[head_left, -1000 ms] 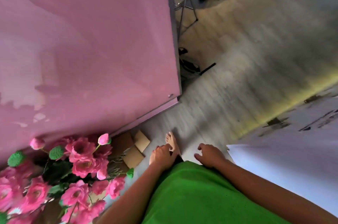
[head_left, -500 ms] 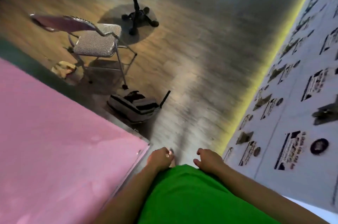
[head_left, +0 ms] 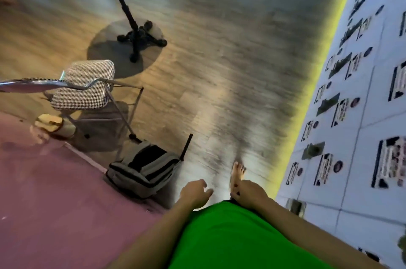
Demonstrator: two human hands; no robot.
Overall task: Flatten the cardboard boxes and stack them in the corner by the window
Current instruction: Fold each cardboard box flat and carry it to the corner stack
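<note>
No cardboard box shows in the head view now. My left hand hangs in front of my green shirt with its fingers loosely curled and nothing in it. My right hand hangs beside it, also loosely curled and holding nothing. One bare foot steps on the wooden floor just beyond my right hand.
A grey bag lies on the floor at the corner of a pink surface. A checked folding chair and a round table on a black stand are further left. A white printed wall runs along the right.
The view swung away from the pink flowers and the cardboard pieces on the floor, out toward the open floor. Chair, bag and table came into view. Both hands stayed low and held nothing.
</note>
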